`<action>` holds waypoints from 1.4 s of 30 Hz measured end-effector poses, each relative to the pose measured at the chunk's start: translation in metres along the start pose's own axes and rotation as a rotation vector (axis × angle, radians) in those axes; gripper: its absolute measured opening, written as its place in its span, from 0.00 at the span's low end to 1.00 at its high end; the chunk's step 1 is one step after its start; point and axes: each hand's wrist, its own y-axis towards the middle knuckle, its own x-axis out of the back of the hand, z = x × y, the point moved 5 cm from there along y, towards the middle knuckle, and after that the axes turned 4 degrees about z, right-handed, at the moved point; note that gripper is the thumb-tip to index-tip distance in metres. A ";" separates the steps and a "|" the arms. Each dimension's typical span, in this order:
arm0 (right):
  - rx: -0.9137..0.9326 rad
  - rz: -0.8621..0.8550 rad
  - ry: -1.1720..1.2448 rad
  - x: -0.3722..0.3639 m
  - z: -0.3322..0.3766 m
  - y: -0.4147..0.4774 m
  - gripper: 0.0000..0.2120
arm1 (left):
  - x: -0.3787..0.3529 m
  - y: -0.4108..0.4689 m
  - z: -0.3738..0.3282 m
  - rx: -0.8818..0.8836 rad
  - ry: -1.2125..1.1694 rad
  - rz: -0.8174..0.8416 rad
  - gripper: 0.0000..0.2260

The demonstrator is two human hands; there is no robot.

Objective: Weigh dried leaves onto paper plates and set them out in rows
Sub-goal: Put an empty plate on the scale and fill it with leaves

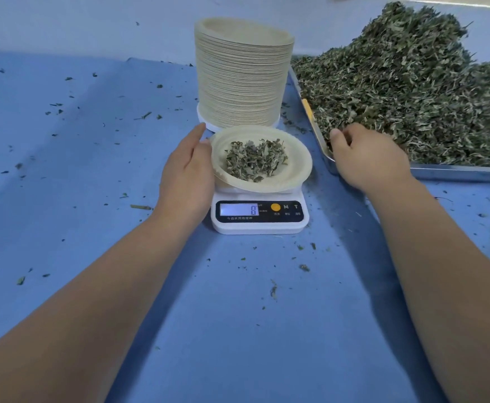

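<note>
Where the paper plate [293,167] sits: on top of the scale [259,225], about the middle of the blue surface [92,170], and it looks slightly tilted, not level.
Portion of leaves [255,159]: a loose heap in the plate's well, clear of the rim. The display [239,210] shows what I read as an 8.
How the plate handles: I judge it very light, thin and bendy. A lift from one side would flex it and let the leaves slide, so I would take it by opposite rims or from underneath and keep it level.
How the leaves handle: dry, brittle and nearly weightless, by my judgement. They crumble and scatter, so they want small loose pinches, not a squeeze.
Left hand [187,173]: fingers lie straight along the plate's left rim, touching it. I see nothing closed round the rim, though it hides the lower fingers.
Right hand [366,158]: knuckles up at the near left corner of the tray [456,173], fingers curled down into the leaf pile [412,91]. The back of the hand hides the fingertips, so I cannot tell whether it has any leaves.
Stack of plates [243,74]: just behind the scale, toward the far edge.
</note>
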 end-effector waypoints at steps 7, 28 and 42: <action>-0.027 0.146 -0.116 -0.011 -0.004 0.003 0.31 | 0.002 0.003 0.001 0.033 -0.039 -0.018 0.26; 0.162 0.305 -0.121 -0.013 0.013 0.028 0.29 | 0.000 0.005 0.003 0.049 -0.045 -0.023 0.26; 0.106 0.413 -0.107 -0.022 0.016 0.033 0.35 | 0.001 0.006 0.004 0.078 -0.068 -0.039 0.11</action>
